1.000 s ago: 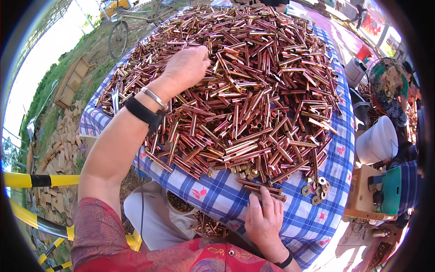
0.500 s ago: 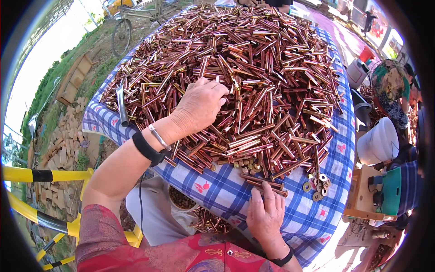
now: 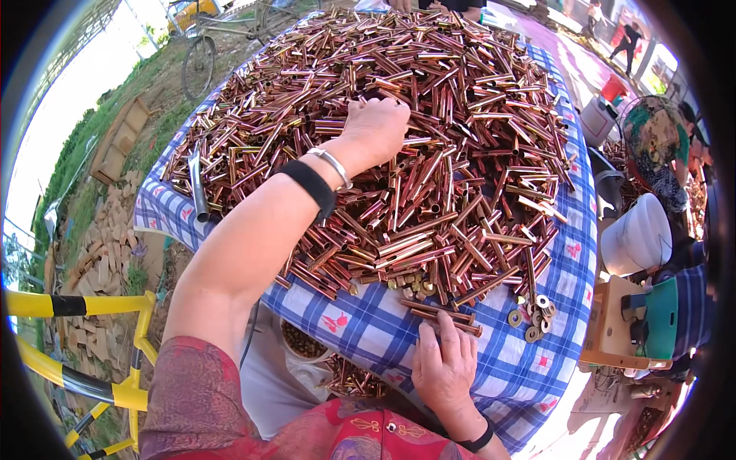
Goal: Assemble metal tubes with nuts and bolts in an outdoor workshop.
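Beside right hand (image 3: pixel 443 368), rods (image 3: pixel 428 308), near-parallel, slanting rightward

Tube pile (image 3: pixel 437 184) on tabletop (image 3: pixel 360 314), left hand (image 3: pixel 377 126) at its middle. Small fittings (image 3: pixel 418 285) at its near edge; two rods (image 3: pixel 425 307) before those, right hand (image 3: pixel 445 372) at them. Washers (image 3: pixel 546 313) right of rods. Bucket (image 3: pixel 636 234) right of tabletop; wood blocks (image 3: pixel 100 238) left; bicycle (image 3: pixel 198 65) behind-left.
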{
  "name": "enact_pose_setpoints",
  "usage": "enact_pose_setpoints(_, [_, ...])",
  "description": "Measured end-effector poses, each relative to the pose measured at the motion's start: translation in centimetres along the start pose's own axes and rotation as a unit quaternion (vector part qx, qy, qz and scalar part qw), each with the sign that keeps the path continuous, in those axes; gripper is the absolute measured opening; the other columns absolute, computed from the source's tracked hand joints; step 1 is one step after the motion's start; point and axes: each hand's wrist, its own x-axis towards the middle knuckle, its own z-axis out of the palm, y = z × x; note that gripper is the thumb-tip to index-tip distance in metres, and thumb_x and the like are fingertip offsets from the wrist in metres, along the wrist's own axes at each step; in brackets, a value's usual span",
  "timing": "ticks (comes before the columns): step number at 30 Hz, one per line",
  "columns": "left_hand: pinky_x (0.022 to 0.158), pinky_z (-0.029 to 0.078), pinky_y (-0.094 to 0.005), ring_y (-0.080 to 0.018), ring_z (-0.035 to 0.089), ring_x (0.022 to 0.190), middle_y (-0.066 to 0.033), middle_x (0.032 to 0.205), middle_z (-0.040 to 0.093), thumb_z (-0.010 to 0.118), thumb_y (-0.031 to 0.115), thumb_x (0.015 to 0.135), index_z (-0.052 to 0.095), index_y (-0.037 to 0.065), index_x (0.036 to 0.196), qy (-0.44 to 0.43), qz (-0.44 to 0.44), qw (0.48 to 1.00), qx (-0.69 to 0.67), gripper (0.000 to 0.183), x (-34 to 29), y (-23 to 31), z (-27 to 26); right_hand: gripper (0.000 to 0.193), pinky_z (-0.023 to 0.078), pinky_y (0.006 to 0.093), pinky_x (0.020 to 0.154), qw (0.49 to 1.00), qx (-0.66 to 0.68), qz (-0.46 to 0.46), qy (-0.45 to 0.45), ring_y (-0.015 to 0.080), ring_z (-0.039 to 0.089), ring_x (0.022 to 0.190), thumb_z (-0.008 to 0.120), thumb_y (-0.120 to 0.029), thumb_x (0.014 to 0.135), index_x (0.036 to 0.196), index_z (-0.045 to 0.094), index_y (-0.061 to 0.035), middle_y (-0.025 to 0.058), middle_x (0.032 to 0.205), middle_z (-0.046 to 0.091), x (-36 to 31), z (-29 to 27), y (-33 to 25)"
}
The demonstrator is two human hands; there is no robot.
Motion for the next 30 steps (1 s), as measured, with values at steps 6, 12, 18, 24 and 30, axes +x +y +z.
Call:
enact_pose_setpoints(6, [0.087,0.04,-0.0515,-0.0334,0.058,0.101,-0.0137,0.109,0.054,0.055,0.017,0.086,0.06,0.006,0.099,-0.038,-0.04,0.998,-0.01,0.017,0.5,0.7,0.0,0.033,0.043,0.0381,0.072,1.0,-0.005,0.0,-0.013,0.0278,0.057,0.084,0.061,-0.006,0.073,0.106,0.058,-0.0035,0.0195,0.117,0.055,0.1,-0.3,-0.2])
enact_pose_setpoints(12, [0.089,0.035,-0.0559,-0.0324,0.057,0.1,-0.0142,0.109,0.053,0.055,0.013,0.086,0.062,0.005,0.095,-0.08,-0.007,0.997,-0.001,0.014,-0.6,0.8,-1.4,0.035,0.043,0.0385,0.074,1.0,0.0,0.006,-0.007,0.0281,0.057,0.085,0.061,-0.006,0.072,0.106,0.058,-0.0035,0.0194,0.117,0.055,0.0,-0.2,-0.2])
enact_pose_setpoints(18, [0.084,0.039,-0.0479,-0.031,0.056,0.095,-0.0128,0.102,0.054,0.055,0.013,0.086,0.059,0.006,0.089,-0.011,-0.034,0.996,-0.085,0.009,-3.6,-0.4,-2.3,0.033,0.044,0.0376,0.075,1.0,0.0,0.005,-0.011,0.0273,0.058,0.088,0.061,-0.006,0.072,0.105,0.058,-0.0039,0.0187,0.117,0.055,0.0,-0.3,-0.1])
enact_pose_setpoints(24, [0.059,0.047,-0.0206,-0.007,0.055,0.063,-0.009,0.089,0.065,0.045,0.005,0.094,0.049,-0.002,0.11,-0.049,-0.173,0.777,-0.604,0.018,-4.8,-2.8,-5.2,0.032,0.044,0.0373,0.076,1.0,0.003,0.006,-0.016,0.0264,0.058,0.09,0.061,-0.007,0.072,0.104,0.06,-0.0041,0.0182,0.118,0.055,0.1,-0.5,0.0])
enact_pose_setpoints(30, [0.058,0.048,-0.0189,-0.0062,0.054,0.061,-0.0059,0.082,0.062,0.05,0.005,0.091,0.052,-0.002,0.112,-0.014,-0.192,0.72,-0.667,0.023,-6.0,-3.6,-3.7,0.034,0.044,0.0384,0.076,1.0,0.009,-0.001,-0.018,0.0274,0.058,0.09,0.061,-0.007,0.071,0.105,0.059,-0.0039,0.0186,0.118,0.055,0.2,-0.4,-0.2])
